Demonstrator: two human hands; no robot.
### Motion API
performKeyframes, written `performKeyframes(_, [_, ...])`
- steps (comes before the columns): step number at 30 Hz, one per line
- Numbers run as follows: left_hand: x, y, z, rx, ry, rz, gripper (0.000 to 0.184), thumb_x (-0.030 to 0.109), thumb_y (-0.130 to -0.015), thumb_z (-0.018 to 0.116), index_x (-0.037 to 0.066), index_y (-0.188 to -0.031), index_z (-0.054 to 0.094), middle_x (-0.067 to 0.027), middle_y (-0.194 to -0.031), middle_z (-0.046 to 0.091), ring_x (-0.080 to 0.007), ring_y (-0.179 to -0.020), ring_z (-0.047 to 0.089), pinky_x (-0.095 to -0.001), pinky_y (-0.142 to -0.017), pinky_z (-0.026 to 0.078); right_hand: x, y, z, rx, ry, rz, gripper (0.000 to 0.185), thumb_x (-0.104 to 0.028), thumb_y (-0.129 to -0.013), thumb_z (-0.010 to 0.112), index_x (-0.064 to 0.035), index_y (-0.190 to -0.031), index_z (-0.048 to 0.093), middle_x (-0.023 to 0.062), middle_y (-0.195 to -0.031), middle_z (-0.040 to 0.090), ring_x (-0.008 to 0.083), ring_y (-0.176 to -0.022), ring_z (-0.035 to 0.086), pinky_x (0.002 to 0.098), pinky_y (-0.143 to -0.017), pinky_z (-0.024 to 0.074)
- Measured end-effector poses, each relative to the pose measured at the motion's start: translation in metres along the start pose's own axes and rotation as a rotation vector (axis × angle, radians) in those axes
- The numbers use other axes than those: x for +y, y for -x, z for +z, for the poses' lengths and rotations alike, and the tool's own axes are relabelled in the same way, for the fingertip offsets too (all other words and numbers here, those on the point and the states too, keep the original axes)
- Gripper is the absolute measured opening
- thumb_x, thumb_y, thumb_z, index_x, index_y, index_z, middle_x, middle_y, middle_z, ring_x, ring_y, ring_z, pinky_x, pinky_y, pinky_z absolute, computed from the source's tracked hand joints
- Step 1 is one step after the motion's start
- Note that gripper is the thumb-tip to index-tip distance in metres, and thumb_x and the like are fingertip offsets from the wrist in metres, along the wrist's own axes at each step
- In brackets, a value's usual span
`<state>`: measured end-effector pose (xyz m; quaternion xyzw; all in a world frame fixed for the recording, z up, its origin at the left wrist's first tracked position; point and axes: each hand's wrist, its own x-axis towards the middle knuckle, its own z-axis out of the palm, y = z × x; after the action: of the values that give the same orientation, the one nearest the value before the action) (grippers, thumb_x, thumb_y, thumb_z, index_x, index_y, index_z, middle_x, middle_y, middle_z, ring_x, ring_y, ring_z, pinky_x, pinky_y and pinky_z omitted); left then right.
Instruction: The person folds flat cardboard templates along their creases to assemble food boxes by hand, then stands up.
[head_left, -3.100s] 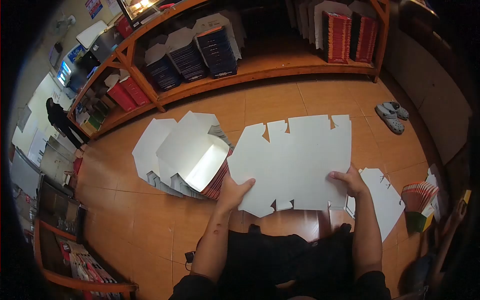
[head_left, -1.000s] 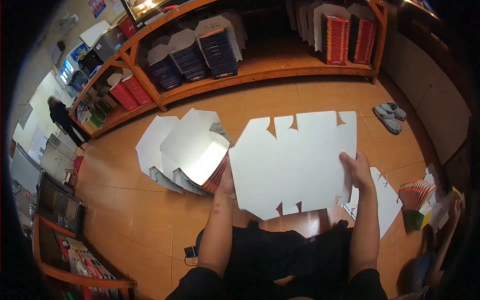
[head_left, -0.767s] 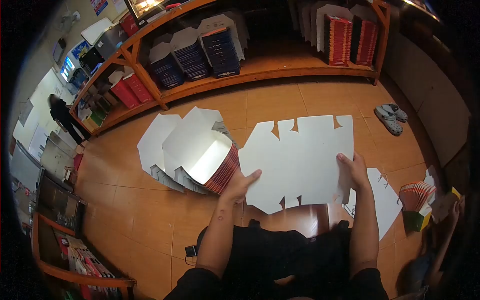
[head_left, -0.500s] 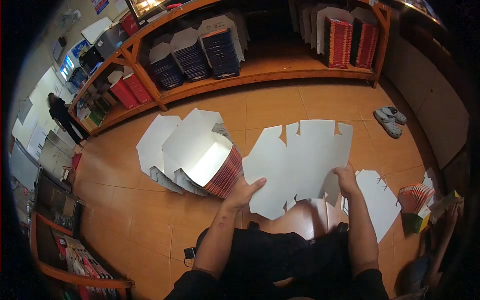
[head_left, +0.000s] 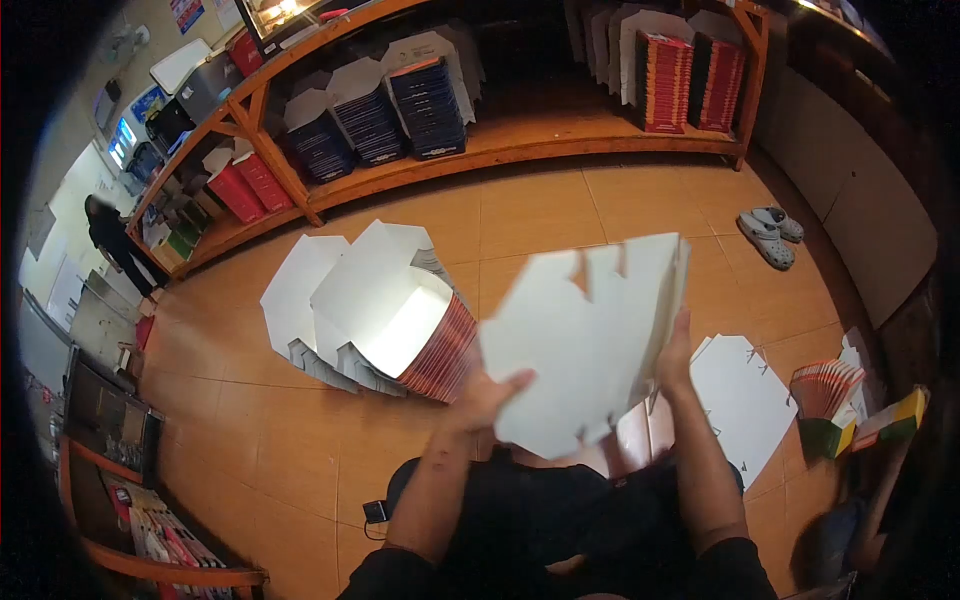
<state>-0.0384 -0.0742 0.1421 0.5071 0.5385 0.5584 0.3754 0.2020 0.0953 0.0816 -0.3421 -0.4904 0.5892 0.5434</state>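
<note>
A white cardboard box blank [head_left: 575, 345] with notched edges is held up in front of me, its right-hand panel bent upward. My left hand [head_left: 487, 395] grips its left edge, thumb on the white face. On the opposite edge, my right hand [head_left: 675, 355] is closed against the bent panel. Just left of the blank is a stack of nested open boxes [head_left: 435, 355], white inside with red sides. Another stack of open boxes [head_left: 300, 285] sits behind it. Flat white blanks [head_left: 745, 405] lie on the floor by my right forearm.
A wooden shelf [head_left: 540, 140] at the back holds dark blue boxes [head_left: 430, 105] and red boxes [head_left: 662, 85]. Grey clogs [head_left: 768, 240] lie on the tiled floor. Folded red-edged cartons [head_left: 828, 395] stand at right, near another person's arm [head_left: 885, 490]. A person in black [head_left: 115, 240] stands far left.
The blank's right panel has bent upward as my right hand moved slightly left and up. At the far right, a yellow-and-green carton has shifted and shows more fully.
</note>
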Motion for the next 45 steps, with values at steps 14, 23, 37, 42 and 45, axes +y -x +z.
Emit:
performKeyframes(14, [-0.013,-0.007,0.005,0.172,0.297,-0.137,0.052,0.016,-0.087,0.066,-0.003,-0.13,0.044,-0.015,-0.117,0.058,-0.0229,-0.106,0.058,-0.0361,-0.091,0.048,0.009,0.032,-0.007,-0.419,-0.29,0.405,0.071,-0.056,-0.088,0.057,-0.0043,-0.134,0.041,0.0096,-0.123,0.056,0.0201,-0.112,0.055,0.0371,-0.096,0.0462])
performKeyframes(23, [-0.022,0.002,0.042,-0.087,0.173,-0.196,0.047,0.016,-0.088,0.066,-0.001,-0.128,0.047,-0.0119,-0.119,0.059,-0.0198,-0.108,0.056,-0.035,-0.093,0.045,0.031,0.044,0.042,-0.276,-0.186,0.012,0.076,-0.058,-0.094,0.042,-0.0068,-0.146,0.022,0.0126,-0.138,0.042,0.0239,-0.123,0.047,0.0442,-0.103,0.0395])
performKeyframes(37, [0.0,0.011,0.058,0.156,0.177,-0.148,0.026,0.006,-0.094,0.053,-0.004,-0.119,0.055,-0.0126,-0.11,0.065,-0.0204,-0.103,0.06,-0.0333,-0.09,0.046,0.015,0.036,0.021,-0.35,-0.152,-0.015,0.072,-0.056,-0.097,0.037,0.0007,-0.142,0.033,0.0122,-0.135,0.047,0.0205,-0.123,0.046,0.0351,-0.105,0.0353])
performKeyframes(42, [-0.008,0.017,0.063,0.11,0.244,0.01,0.026,0.007,-0.094,0.052,-0.003,-0.119,0.055,-0.0121,-0.111,0.064,-0.0201,-0.104,0.06,-0.0329,-0.089,0.047,0.012,0.043,0.018,-0.401,-0.249,-0.075,0.076,-0.058,-0.095,0.04,0.0011,-0.142,0.031,0.0125,-0.135,0.047,0.0212,-0.123,0.046,0.035,-0.104,0.0357])
performKeyframes(45, [-0.02,0.021,0.052,0.025,0.289,-0.115,0.033,0.009,-0.093,0.052,0.0,-0.124,0.049,-0.0107,-0.116,0.061,-0.0212,-0.103,0.061,-0.0365,-0.09,0.05,0.005,0.058,0.034,-0.4,-0.136,-0.09,0.079,-0.064,-0.092,0.039,-0.0021,-0.141,0.031,0.0106,-0.129,0.05,0.0208,-0.118,0.049,0.0349,-0.102,0.0378])
